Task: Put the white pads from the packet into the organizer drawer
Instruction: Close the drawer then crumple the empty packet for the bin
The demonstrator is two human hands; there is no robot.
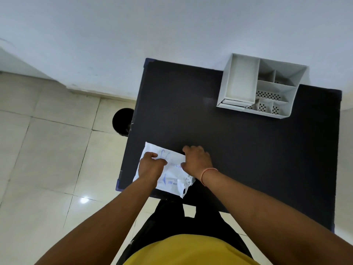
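Now we hold the packet [172, 174] with both hands, left hand [150, 166] and right hand [196, 160], low in the frame; it sits near the table [229, 140] edge. Pull too hard and pads may spill; the organizer [261, 87] is far away, upper right.

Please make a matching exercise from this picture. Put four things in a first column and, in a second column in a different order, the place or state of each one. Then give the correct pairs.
Things
1. packet
2. organizer
3. black bin
4. right hand

Places or states
A. on the floor, beside the table's left edge
B. at the table's far right corner, against the wall
C. wears a pink band on its wrist
D. at the table's near left corner, under both hands

Pairs: 1-D, 2-B, 3-A, 4-C

The left hand grips the packet too.
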